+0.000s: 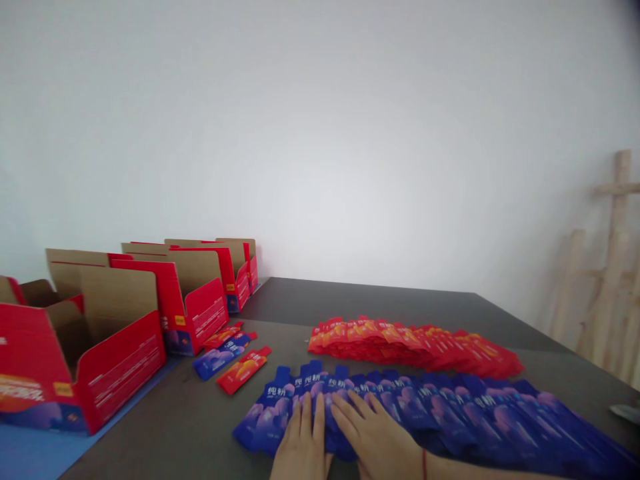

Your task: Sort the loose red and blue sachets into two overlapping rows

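Head view, left hand [303, 445], right hand [377, 433] flat on blue sachets [450, 413]

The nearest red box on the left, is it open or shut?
Open. The nearest red box has its brown cardboard lid flap standing up, and its bare brown inside shows. Whether any packets lie at the bottom cannot be told.

My left hand [303, 443] lies flat, palm down, fingers straight and close together, pointing away from me. My right hand [373, 430] lies just beside it, also palm down, its fingers spread a little and angled toward the left. A thin red string circles my right wrist [424, 463].
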Available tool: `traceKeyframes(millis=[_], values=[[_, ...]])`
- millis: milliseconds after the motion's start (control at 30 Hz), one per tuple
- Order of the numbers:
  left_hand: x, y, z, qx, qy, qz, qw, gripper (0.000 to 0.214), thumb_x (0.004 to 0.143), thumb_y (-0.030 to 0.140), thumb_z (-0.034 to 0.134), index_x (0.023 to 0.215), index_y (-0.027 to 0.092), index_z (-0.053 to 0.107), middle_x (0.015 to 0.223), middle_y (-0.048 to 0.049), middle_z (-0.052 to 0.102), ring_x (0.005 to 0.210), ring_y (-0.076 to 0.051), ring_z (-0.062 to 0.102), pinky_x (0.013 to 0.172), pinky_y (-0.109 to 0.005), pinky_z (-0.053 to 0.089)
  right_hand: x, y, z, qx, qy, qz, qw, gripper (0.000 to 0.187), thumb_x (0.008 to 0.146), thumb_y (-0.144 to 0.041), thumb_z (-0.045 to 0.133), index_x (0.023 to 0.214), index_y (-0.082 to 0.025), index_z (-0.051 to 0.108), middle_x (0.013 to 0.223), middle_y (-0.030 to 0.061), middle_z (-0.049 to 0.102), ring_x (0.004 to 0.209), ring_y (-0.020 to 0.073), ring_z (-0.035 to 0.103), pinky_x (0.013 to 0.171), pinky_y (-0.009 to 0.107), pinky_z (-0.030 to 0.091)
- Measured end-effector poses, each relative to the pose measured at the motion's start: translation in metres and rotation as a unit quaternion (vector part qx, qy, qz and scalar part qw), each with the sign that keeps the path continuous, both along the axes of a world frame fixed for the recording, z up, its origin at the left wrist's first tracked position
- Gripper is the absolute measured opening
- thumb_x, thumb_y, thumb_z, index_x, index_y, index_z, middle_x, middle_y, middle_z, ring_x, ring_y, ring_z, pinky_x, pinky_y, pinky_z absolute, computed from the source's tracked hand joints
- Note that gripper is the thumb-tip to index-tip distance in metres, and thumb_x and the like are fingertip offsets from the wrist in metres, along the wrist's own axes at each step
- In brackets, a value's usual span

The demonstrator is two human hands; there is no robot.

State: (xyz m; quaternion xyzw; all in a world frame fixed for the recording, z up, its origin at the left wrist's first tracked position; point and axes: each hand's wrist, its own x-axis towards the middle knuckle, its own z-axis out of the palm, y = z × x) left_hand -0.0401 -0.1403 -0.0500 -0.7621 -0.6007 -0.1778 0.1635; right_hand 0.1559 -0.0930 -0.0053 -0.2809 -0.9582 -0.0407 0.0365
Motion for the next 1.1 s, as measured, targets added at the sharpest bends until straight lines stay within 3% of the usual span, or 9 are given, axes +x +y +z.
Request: traceKeyframes(millis=[133,300,400,533,633,767,900,1000,1100], values=[[-0.004,0.002,-0.002,0.022,-0.005,-0.035,0.999,0.077,0.071,0.02,0.067,0.143,0.012,0.041,0.141,-0.0181,0.054,0.125,-0.035,0.055,0.097,-0.041,0.053,0.001,-0.001,0.005,0.013,0.016,0.005,1.0,0.082,0.08,-0.04,0.056,0.152,-0.021,0.021,0.152,0.0158,0.036,0.131,0.0438,0.04,0.098,0.063,0.04],[-0.039,-0.003,0.028,0.053,-0.04,-0.117,0.991,0.06,0.077,0.046,0.068,0.131,0.021,0.056,0.129,-0.0115,0.066,0.114,-0.029,0.065,0.091,-0.04,0.057,-0.002,-0.001,0.033,-0.015,0.01,0.002,1.0,0.058,0.088,-0.043,0.048,0.143,-0.025,0.04,0.14,0.016,0.051,0.12,0.0397,0.053,0.091,0.059,0.047],[-0.06,-0.008,0.052,0.037,-0.088,-0.034,0.995,0.042,0.087,0.044,0.055,0.124,0.024,0.062,0.128,-0.0096,0.067,0.116,-0.026,0.063,0.095,-0.042,0.054,-0.006,0.0,0.044,-0.031,0.009,-0.003,0.999,0.054,0.09,-0.046,0.045,0.14,-0.024,0.044,0.141,0.0163,0.051,0.121,0.0398,0.052,0.093,0.06,0.045],[-0.072,-0.011,0.067,-0.065,-0.123,0.107,0.984,0.048,0.089,0.048,0.046,0.121,0.018,0.065,0.134,-0.0155,0.061,0.123,-0.031,0.057,0.1,-0.051,0.049,-0.013,0.003,0.052,-0.056,0.01,0.003,0.998,0.06,0.09,-0.046,0.046,0.144,-0.021,0.04,0.143,0.0169,0.049,0.121,0.0394,0.05,0.095,0.061,0.042],[-0.073,-0.011,0.068,-0.13,-0.124,0.121,0.976,0.052,0.088,0.048,0.045,0.126,0.016,0.062,0.136,-0.0159,0.059,0.123,-0.03,0.058,0.101,-0.048,0.048,-0.018,0.004,0.059,-0.075,0.005,-0.005,0.997,0.058,0.09,-0.042,0.046,0.144,-0.021,0.041,0.144,0.0161,0.048,0.122,0.039,0.05,0.097,0.06,0.041],[-0.073,-0.004,0.075,-0.125,-0.125,0.127,0.976,0.051,0.09,0.044,0.043,0.127,0.014,0.06,0.132,-0.0164,0.063,0.119,-0.029,0.061,0.099,-0.046,0.05,-0.02,0.005,0.067,-0.107,0.018,-0.016,0.994,0.07,0.085,-0.053,0.053,0.145,-0.02,0.04,0.146,0.0178,0.044,0.124,0.0418,0.048,0.098,0.063,0.039],[-0.057,0.008,0.087,-0.085,-0.105,0.049,0.99,0.046,0.085,0.034,0.051,0.128,0.017,0.06,0.134,-0.0143,0.062,0.124,-0.029,0.057,0.103,-0.048,0.047,-0.021,0.013,0.067,-0.121,0.054,-0.056,0.99,0.087,0.078,-0.07,0.054,0.146,-0.017,0.041,0.149,0.0197,0.039,0.132,0.0416,0.04,0.105,0.062,0.032],[-0.034,0.012,0.095,-0.114,-0.083,-0.032,0.989,0.053,0.076,0.021,0.055,0.129,0.022,0.06,0.137,-0.0111,0.059,0.126,-0.028,0.055,0.105,-0.05,0.045,-0.018,0.025,0.064,-0.108,0.057,-0.128,0.984,0.071,0.086,-0.06,0.049,0.142,-0.015,0.047,0.15,0.0197,0.039,0.131,0.0397,0.041,0.104,0.059,0.033],[-0.017,0.01,0.102,-0.158,-0.086,-0.054,0.982,0.055,0.072,0.019,0.057,0.126,0.02,0.061,0.13,-0.0112,0.065,0.121,-0.028,0.059,0.107,-0.053,0.042,-0.012,0.035,0.061,-0.115,0.04,-0.148,0.981,0.065,0.086,-0.053,0.052,0.141,-0.017,0.049,0.146,0.0175,0.045,0.125,0.039,0.048,0.098,0.057,0.039]])
